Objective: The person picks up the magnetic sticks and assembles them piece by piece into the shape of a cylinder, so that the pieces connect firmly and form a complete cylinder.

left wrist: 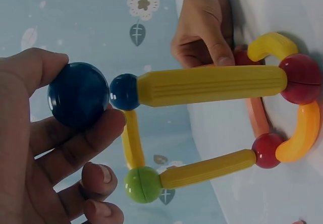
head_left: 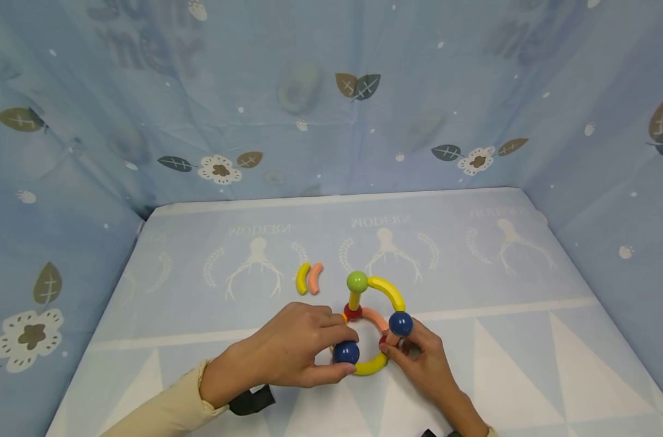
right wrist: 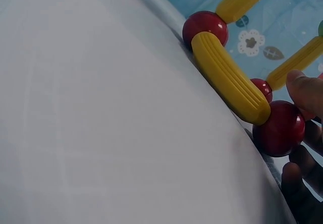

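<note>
My left hand [head_left: 301,346] pinches a glossy blue ball [left wrist: 78,95] between thumb and fingers. In the left wrist view this ball sits a little off the end of a yellow ridged rod [left wrist: 212,85], which stands on a red ball [left wrist: 300,77]. My right hand [head_left: 427,364] grips the toy frame low at its right corner, around another red ball [right wrist: 279,128]; its fingers are partly out of view. The frame has a ring of curved pieces at its base. A green ball [head_left: 357,281] tops another rod, and a yellow curved piece [head_left: 387,291] links it to a second blue ball [head_left: 401,323].
Beyond the left hand, a loose yellow curved piece [head_left: 302,279] and a coral curved piece [head_left: 314,278] lie side by side on the patterned tabletop [head_left: 473,255]. A blue printed curtain [head_left: 320,139] stands behind and on both sides.
</note>
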Demonstrator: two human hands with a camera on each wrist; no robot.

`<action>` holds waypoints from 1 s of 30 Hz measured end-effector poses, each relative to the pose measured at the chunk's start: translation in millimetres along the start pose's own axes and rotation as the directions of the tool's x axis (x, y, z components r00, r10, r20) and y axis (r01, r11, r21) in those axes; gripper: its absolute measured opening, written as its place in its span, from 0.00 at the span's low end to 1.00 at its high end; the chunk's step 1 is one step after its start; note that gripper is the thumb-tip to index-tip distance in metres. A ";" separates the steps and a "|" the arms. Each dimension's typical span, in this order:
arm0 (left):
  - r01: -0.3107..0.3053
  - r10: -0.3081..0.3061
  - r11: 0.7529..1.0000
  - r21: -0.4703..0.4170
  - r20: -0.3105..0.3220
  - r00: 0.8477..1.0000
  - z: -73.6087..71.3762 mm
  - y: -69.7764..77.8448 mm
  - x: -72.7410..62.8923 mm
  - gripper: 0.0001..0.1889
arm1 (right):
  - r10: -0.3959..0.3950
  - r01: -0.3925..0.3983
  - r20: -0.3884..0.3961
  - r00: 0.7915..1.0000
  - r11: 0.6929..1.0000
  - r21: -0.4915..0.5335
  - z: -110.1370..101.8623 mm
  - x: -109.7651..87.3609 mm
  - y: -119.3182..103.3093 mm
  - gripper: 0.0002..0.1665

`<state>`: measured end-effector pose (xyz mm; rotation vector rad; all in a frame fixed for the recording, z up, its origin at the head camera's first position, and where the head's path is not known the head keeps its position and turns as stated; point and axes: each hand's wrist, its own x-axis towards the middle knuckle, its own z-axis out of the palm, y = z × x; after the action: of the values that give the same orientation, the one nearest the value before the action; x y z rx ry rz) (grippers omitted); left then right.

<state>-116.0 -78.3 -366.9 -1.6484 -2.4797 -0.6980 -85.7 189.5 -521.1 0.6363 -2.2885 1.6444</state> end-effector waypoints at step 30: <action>0.356 -0.324 0.931 0.078 -0.268 0.907 17.1 -61.7 -3.3 0.09 | 0.056 -0.056 0.009 0.998 0.998 0.004 -2.8 10.8 -36.1 0.17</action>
<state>-166.5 -93.5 -403.2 -1.0189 -2.5825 -0.7145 -77.7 180.3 -485.3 0.5861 -2.3298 1.6758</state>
